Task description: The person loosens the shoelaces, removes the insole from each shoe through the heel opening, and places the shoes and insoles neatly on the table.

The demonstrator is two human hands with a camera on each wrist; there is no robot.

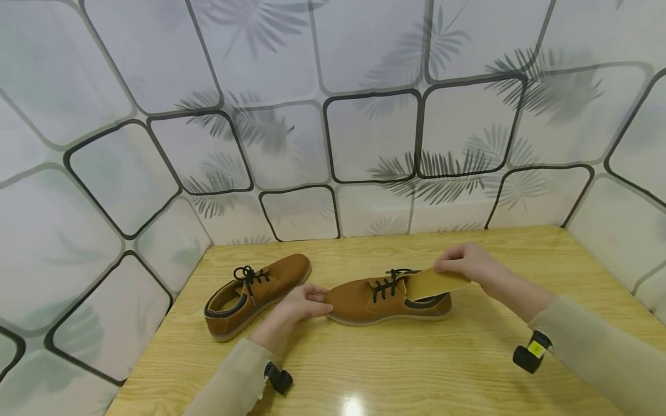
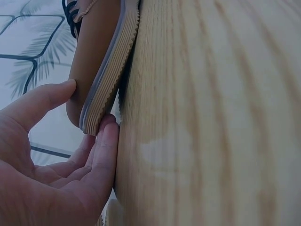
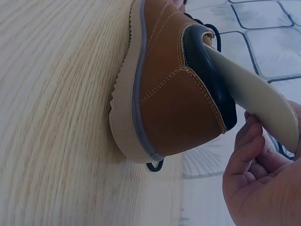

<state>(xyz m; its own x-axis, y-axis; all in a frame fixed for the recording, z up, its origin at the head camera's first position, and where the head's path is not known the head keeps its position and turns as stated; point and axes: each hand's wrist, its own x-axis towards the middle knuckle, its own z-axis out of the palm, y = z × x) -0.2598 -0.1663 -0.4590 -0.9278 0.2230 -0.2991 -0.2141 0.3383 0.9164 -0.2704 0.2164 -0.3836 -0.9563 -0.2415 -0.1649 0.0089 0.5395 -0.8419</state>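
Note:
A brown lace-up shoe point(image 1: 354, 301) lies sole down on the table, toe to the left. My left hand point(image 1: 298, 304) holds its toe, with the thumb point(image 2: 59, 92) on the upper and the fingers at the sole's edge. At the heel end, my right hand point(image 1: 472, 264) pinches a tan insole point(image 1: 436, 282) by its rear part. The insole's front end is inside the shoe opening, while its back sticks up above the heel collar point(image 3: 207, 77). Its pale underside shows in the right wrist view. How deep the front reaches is hidden.
A second brown shoe point(image 1: 283, 273) with tied black laces stands to the left, angled, close to my left hand. The wooden table point(image 1: 395, 364) meets a patterned wall covering point(image 1: 372, 138) at the back and sides. Each wrist wears a small black camera point(image 1: 528, 357).

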